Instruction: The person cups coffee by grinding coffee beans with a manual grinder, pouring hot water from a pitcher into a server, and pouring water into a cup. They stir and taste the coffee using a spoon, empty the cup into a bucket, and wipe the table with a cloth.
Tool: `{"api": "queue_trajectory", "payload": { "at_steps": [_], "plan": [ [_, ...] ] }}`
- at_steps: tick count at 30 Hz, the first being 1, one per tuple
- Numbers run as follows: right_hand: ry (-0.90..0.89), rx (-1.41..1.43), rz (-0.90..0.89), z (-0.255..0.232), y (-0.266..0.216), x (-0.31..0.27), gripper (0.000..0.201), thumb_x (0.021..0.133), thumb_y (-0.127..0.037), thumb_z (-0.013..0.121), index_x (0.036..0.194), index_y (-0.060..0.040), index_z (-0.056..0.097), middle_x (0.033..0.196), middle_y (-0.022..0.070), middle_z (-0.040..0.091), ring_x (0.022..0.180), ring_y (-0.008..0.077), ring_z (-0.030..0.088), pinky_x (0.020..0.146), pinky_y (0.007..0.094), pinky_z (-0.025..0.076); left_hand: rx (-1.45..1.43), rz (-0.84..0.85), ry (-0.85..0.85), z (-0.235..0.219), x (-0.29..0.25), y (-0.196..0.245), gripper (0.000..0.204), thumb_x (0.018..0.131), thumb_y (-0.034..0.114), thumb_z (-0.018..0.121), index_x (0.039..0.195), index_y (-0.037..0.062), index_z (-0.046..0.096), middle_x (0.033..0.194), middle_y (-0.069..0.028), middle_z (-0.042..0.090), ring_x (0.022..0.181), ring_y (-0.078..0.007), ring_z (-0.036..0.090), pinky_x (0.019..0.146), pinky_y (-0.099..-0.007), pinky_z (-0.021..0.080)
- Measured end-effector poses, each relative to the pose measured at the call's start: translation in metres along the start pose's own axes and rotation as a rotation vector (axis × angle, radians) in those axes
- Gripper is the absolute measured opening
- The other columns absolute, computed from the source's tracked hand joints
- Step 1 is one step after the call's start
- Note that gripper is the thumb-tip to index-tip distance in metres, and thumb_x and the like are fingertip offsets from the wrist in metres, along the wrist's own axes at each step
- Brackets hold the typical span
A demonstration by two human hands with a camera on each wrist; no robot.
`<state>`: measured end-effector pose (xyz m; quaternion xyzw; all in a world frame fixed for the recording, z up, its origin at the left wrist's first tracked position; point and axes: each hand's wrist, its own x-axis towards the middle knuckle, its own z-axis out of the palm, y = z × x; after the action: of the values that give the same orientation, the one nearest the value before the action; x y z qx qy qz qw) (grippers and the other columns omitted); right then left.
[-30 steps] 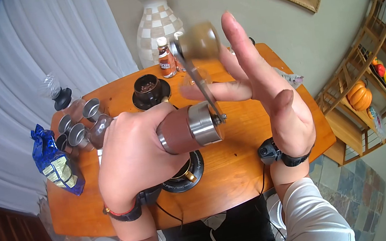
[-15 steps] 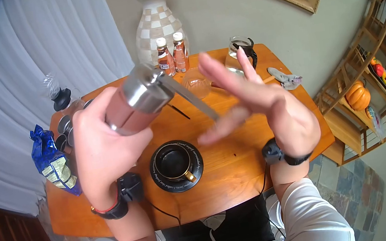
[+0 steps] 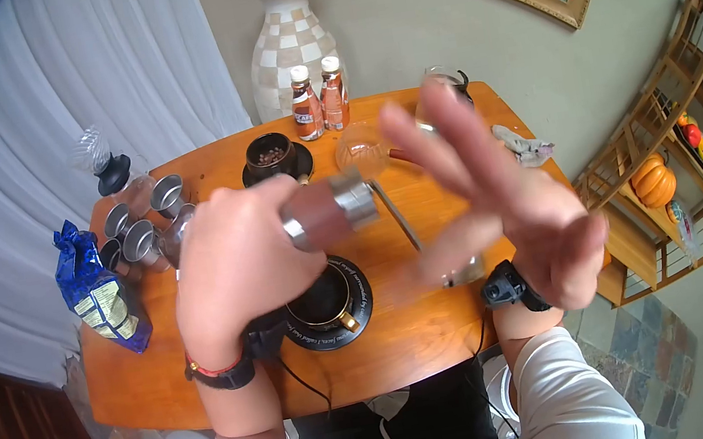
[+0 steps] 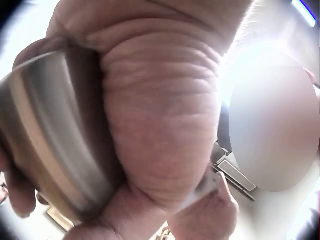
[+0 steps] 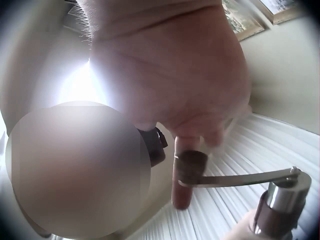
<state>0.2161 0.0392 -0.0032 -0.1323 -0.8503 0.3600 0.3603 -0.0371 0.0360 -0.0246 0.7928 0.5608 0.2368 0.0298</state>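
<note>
My left hand (image 3: 236,268) grips a brown and steel hand coffee grinder (image 3: 327,209), which lies tilted in the air with its crank end to the right. From that end the metal crank arm (image 3: 396,215) slants down toward my right hand (image 3: 505,215). The right fingers are stretched and spread, blurred in the head view. In the right wrist view a straight finger lies against the dark crank knob (image 5: 191,165). Below the grinder, a black cup (image 3: 320,301) with a gold handle stands on a black saucer (image 3: 363,299), partly covered by my left hand.
Farther back, another black cup (image 3: 270,163) contains coffee beans. Several metal cups (image 3: 141,242) and a blue bag (image 3: 105,302) stand at left. Two bottles (image 3: 320,101), a clear glass dish (image 3: 361,147) and a cloth (image 3: 524,145) are toward the back.
The grinder swung left with its top tipped up, then came back right and lower. Its crank arm has turned, with the right hand circling beside it, fingers still extended.
</note>
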Motion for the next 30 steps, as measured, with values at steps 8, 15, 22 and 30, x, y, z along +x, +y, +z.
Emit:
{"api": "queue_trajectory", "payload": {
  "at_steps": [8, 15, 22, 30],
  "plan": [
    [0.214, -0.337, 0.247, -0.006, 0.025, 0.009, 0.094, 0.102, -0.069, 0.012, 0.158, 0.006, 0.026, 0.104, 0.0135, 0.078, 0.14, 0.0297, 0.05, 0.122, 0.0586, -0.012, -0.383, -0.057, 0.354, -0.013, -0.008, 0.006, 0.026, 0.062, 0.002, 0.076, 0.087, 0.0, 0.068, 0.069, -0.0137, 0.064, 0.058, -0.0177, 0.057, 0.064, -0.03, 0.052],
    [0.417, -0.253, 0.003, 0.013, 0.028, 0.016, 0.1, 0.101, -0.073, 0.016, 0.16, 0.0076, 0.009, 0.125, 0.0193, 0.071, 0.149, 0.0323, 0.038, 0.124, 0.0555, -0.007, -0.261, 0.108, -0.058, 0.001, -0.007, 0.014, 0.029, 0.06, 0.014, 0.083, 0.085, 0.0065, 0.07, 0.073, -0.0154, 0.068, 0.072, -0.0392, 0.067, 0.065, -0.0399, 0.055],
    [-0.097, -0.037, 0.104, -0.004, -0.002, -0.009, 0.107, 0.097, -0.079, 0.009, 0.158, 0.0089, 0.017, 0.09, 0.0191, 0.077, 0.143, 0.033, 0.045, 0.125, 0.0569, -0.006, -0.147, -0.037, 0.144, -0.004, -0.003, 0.007, 0.026, 0.062, 0.009, 0.079, 0.086, 0.0047, 0.071, 0.074, -0.0167, 0.07, 0.066, -0.0334, 0.07, 0.063, -0.0377, 0.055],
    [0.374, -0.37, 0.147, 0.005, 0.028, 0.015, 0.103, 0.098, -0.077, 0.003, 0.159, 0.0038, 0.024, 0.107, 0.0166, 0.076, 0.143, 0.0284, 0.046, 0.124, 0.058, -0.007, -0.452, 0.026, 0.255, -0.012, -0.014, 0.01, 0.032, 0.06, 0.002, 0.079, 0.092, 0.0015, 0.071, 0.07, -0.009, 0.067, 0.062, -0.0132, 0.064, 0.065, -0.028, 0.052]
  ]
}}
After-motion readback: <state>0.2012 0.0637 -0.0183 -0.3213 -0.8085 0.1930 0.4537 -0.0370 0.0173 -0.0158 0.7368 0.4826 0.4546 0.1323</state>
